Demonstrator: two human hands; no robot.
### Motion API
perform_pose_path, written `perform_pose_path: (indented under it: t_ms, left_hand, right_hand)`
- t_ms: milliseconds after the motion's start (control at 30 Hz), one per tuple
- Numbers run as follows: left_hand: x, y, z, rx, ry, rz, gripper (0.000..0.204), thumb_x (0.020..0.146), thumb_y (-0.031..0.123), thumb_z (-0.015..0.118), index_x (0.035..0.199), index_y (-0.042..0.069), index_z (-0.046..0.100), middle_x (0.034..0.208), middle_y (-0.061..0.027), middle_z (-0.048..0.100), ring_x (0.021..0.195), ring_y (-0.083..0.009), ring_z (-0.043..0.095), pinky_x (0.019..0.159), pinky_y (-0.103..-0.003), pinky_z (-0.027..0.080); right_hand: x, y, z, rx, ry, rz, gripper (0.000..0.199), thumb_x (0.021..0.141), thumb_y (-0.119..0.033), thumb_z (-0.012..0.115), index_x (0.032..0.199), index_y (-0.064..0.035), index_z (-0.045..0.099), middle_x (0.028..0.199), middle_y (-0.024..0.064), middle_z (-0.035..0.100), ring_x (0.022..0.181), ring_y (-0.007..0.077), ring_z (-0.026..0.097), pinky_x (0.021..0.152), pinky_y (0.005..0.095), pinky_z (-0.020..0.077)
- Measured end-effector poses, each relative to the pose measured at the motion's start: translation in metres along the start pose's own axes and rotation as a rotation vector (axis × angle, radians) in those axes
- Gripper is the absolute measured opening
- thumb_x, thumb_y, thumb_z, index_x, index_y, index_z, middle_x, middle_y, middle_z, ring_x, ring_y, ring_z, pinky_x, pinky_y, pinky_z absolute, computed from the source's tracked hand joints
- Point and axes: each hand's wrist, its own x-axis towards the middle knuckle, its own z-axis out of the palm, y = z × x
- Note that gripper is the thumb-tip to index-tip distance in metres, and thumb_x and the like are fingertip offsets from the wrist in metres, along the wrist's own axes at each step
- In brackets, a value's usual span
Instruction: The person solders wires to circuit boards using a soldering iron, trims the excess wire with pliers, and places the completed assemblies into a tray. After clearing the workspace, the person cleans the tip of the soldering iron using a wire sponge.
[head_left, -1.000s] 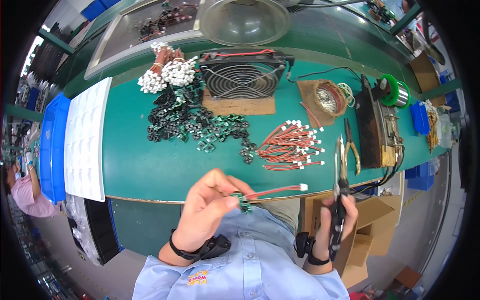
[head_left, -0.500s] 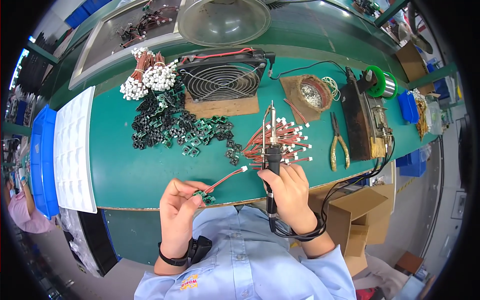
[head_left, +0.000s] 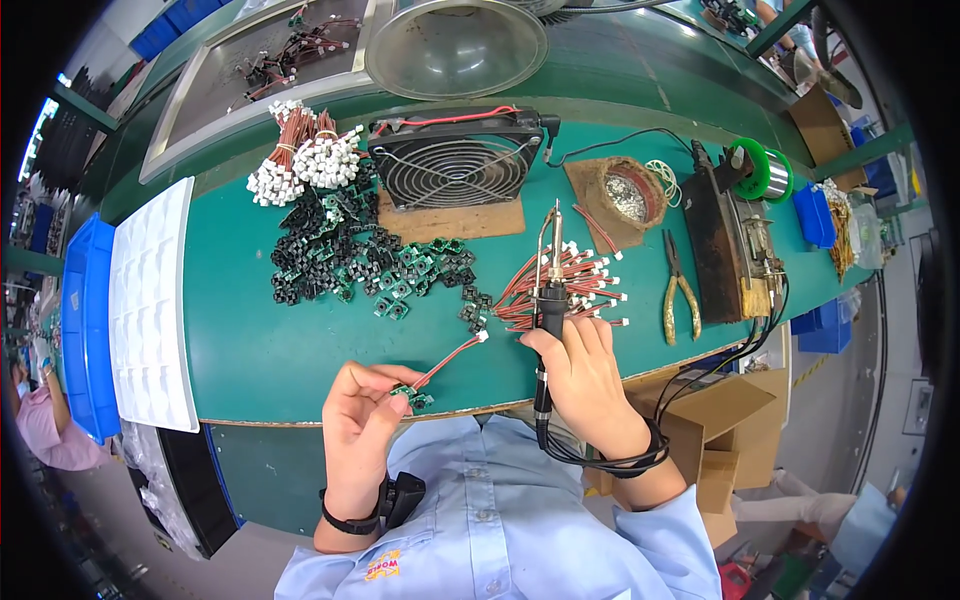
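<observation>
My left hand [head_left: 362,415], above the bench's front edge, pinches a small green circuit board [head_left: 412,396] between thumb and fingers. A red-and-black wire lead [head_left: 450,362] runs up from the board to a white connector. My right hand [head_left: 585,375] is closed around the dark handle of a soldering iron [head_left: 551,310]. Its metal tip points up and away from me, with a thin tube alongside, apart from the board. Behind the iron lies a heap of wire leads [head_left: 585,275] with white plugs. A pile of small green and black boards [head_left: 350,260] sits left of them.
At the back stands a fan [head_left: 455,170] beside bundled white connectors [head_left: 330,160]. A round solder pot [head_left: 628,195], pliers [head_left: 680,290], a black soldering unit [head_left: 715,240] and a solder spool [head_left: 768,170] are at right. At left lie a white tray [head_left: 150,310] and blue bin [head_left: 88,330].
The view has shifted slightly, moving bench items a little right. Both hands keep their grips in much the same places. Another person shows more at the lower right.
</observation>
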Motion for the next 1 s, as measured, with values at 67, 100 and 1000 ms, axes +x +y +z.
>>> perform_pose_path:
  t_ms: [67, 100, 1000]
  left_hand:
    - [-0.001, 0.0, 0.0, 0.008, -0.027, -0.01, 0.014, 0.081, -0.004, 0.055, 0.088, 0.004, 0.045, 0.094, -0.0157, 0.061, 0.083, -0.0128, 0.056, 0.07, -0.023, 0.043]
    - [-0.001, -0.003, 0.0, 0.006, -0.027, -0.004, 0.014, 0.081, -0.004, 0.055, 0.088, 0.004, 0.045, 0.094, -0.0157, 0.061, 0.083, -0.0128, 0.056, 0.07, -0.023, 0.043]
    - [0.002, 0.001, 0.028, 0.411, -0.574, -0.137, 0.009, 0.083, 0.005, 0.06, 0.088, -0.001, 0.057, 0.074, -0.0072, 0.053, 0.055, -0.0144, 0.049, 0.049, -0.027, 0.039]
  right_hand:
    - [-0.001, 0.0, -0.003, 0.041, -0.032, 0.018, 0.031, 0.074, 0.002, 0.058, 0.102, -0.0057, 0.049, 0.089, 0.0135, 0.053, 0.078, 0.0272, 0.054, 0.072, 0.0385, 0.0426]
    - [-0.004, 0.0, -0.003, 0.038, -0.028, 0.013, 0.031, 0.074, 0.002, 0.058, 0.102, -0.0057, 0.049, 0.089, 0.0135, 0.053, 0.078, 0.0272, 0.054, 0.072, 0.0385, 0.0426]
    - [-0.024, -0.021, -0.034, 0.484, 0.094, -0.249, 0.041, 0.068, -0.002, 0.064, 0.106, -0.0076, 0.054, 0.079, 0.0079, 0.054, 0.061, 0.0202, 0.055, 0.05, 0.0294, 0.0435]
